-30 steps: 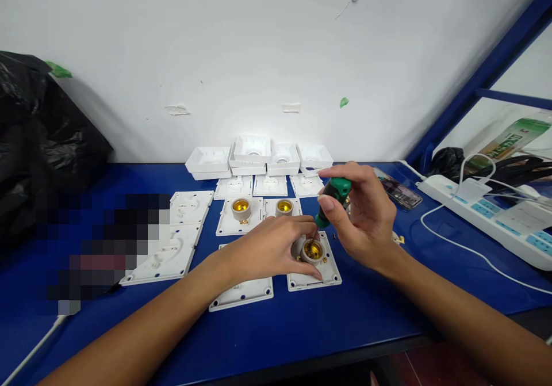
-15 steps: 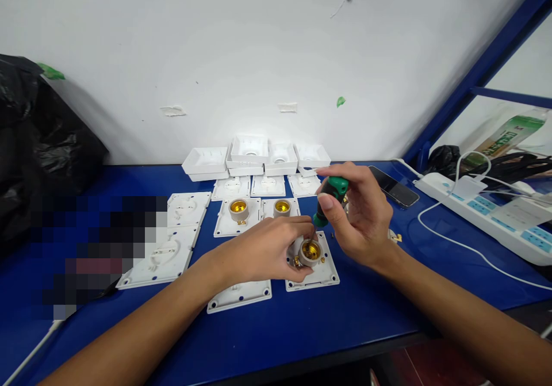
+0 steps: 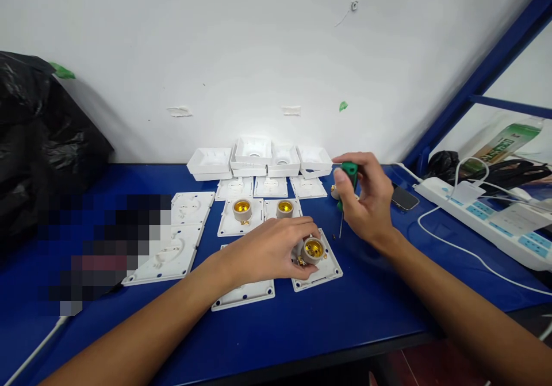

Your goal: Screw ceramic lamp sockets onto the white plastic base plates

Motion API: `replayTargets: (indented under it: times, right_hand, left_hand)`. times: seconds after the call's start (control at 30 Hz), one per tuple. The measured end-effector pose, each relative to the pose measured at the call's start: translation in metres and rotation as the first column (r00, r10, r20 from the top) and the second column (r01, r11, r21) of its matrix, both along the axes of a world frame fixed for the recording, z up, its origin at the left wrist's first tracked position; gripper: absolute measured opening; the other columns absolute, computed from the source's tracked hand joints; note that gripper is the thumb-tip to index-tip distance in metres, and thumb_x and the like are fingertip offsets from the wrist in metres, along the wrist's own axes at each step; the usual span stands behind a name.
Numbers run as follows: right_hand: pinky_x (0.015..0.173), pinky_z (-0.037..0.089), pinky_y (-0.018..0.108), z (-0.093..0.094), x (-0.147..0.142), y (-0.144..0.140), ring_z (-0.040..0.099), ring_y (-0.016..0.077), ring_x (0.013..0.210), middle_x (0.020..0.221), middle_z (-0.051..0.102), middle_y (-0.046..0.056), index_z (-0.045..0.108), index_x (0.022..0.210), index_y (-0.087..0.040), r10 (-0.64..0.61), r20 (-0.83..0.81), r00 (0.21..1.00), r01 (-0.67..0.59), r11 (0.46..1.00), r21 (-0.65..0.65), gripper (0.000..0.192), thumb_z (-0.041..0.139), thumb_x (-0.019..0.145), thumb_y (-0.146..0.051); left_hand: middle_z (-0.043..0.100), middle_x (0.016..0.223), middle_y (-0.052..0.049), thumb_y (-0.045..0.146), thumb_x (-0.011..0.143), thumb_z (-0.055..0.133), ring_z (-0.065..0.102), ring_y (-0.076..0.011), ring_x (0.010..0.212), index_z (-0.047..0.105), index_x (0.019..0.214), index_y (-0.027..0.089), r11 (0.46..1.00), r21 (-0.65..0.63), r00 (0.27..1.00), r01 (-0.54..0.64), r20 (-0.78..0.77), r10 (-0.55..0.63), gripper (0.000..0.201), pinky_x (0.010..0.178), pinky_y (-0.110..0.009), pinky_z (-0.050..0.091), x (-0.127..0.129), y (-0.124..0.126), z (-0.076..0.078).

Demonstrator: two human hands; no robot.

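My left hand (image 3: 280,247) grips a round lamp socket (image 3: 313,250) with a brass-coloured inside, on a square white base plate (image 3: 328,272). In my right hand (image 3: 366,199) is a screwdriver (image 3: 350,171) with a green and black handle, its thin shaft pointing down, apart from the socket. Near its tip a tiny screw (image 3: 334,237) lies on the blue table. Behind my left hand, two plates carry sockets, a left one (image 3: 242,209) and a right one (image 3: 284,208). Another white plate (image 3: 248,295) is partly covered by my left forearm.
White box-shaped covers (image 3: 254,150) are stacked by the wall, with several flat plates (image 3: 271,187) before them. More plates (image 3: 176,253) lie left. A phone (image 3: 404,197), a power strip (image 3: 487,213) and white cables are at right. A black plastic bag (image 3: 43,127) stands at far left.
My right hand has lifted the screwdriver out of the socket and moved it to the right. My left hand stays on the socket. The whole view has shifted slightly.
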State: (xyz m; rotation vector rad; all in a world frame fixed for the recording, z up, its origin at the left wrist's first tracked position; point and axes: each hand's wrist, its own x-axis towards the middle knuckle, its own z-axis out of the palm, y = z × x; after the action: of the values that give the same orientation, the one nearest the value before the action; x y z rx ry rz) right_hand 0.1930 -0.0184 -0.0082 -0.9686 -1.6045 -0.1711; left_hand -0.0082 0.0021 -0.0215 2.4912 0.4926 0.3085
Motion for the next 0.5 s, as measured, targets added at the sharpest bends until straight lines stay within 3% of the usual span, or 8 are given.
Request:
replayTargets:
  times: [0.23, 0.33, 0.43, 0.5]
  right_hand:
    - [0.060, 0.043, 0.030, -0.0061, 0.0031, 0.0033, 0.049, 0.0117, 0.061, 0.075, 0.053, -0.004, 0.063, 0.108, -0.024, 0.017, 0.078, 0.997, -0.013, 0.999, -0.053, 0.013, 0.059, 0.096, -0.023]
    - [0.061, 0.045, 0.030, -0.0048, 0.0037, 0.0031, 0.051, 0.0124, 0.064, 0.080, 0.057, -0.003, 0.063, 0.109, -0.024, 0.030, 0.105, 0.994, -0.023, 0.997, -0.068, 0.014, 0.059, 0.095, -0.023]
    - [0.062, 0.045, 0.031, -0.0028, 0.0039, 0.0017, 0.051, 0.0124, 0.064, 0.081, 0.057, -0.002, 0.065, 0.108, -0.024, 0.019, 0.047, 0.999, -0.017, 0.999, -0.040, 0.014, 0.059, 0.096, -0.024]
    - [0.061, 0.045, 0.030, -0.0016, 0.0036, 0.0015, 0.052, 0.0122, 0.065, 0.082, 0.057, -0.001, 0.066, 0.107, -0.024, 0.014, -0.047, 0.999, -0.014, 1.000, -0.008, 0.013, 0.059, 0.097, -0.026]
  left_hand:
    - [0.065, 0.095, 0.000, 0.048, 0.084, 0.076, 0.059, -0.0153, 0.076, 0.066, 0.106, 0.022, 1.000, 0.016, 1.000, 0.005, -0.010, -0.005, 0.036, 0.061, -0.027, 0.037, -0.0005, -0.0010, 0.0000]
    - [0.064, 0.091, -0.001, 0.061, 0.091, 0.064, 0.058, -0.0146, 0.074, 0.066, 0.103, 0.020, 1.000, 0.011, 1.000, -0.008, 0.016, 0.008, 0.042, 0.062, -0.028, 0.039, 0.0002, -0.0030, 0.0013]
    - [0.064, 0.091, -0.002, 0.051, 0.106, 0.040, 0.057, -0.0140, 0.076, 0.065, 0.100, 0.019, 0.998, -0.019, 0.993, -0.064, 0.097, 0.066, 0.040, 0.067, -0.029, 0.042, 0.0012, -0.0043, 0.0011]
    - [0.064, 0.095, -0.003, 0.041, 0.108, 0.039, 0.056, -0.0132, 0.076, 0.064, 0.103, 0.019, 0.993, -0.037, 0.978, -0.116, 0.168, 0.121, 0.034, 0.069, -0.029, 0.043, 0.0017, -0.0036, -0.0012]
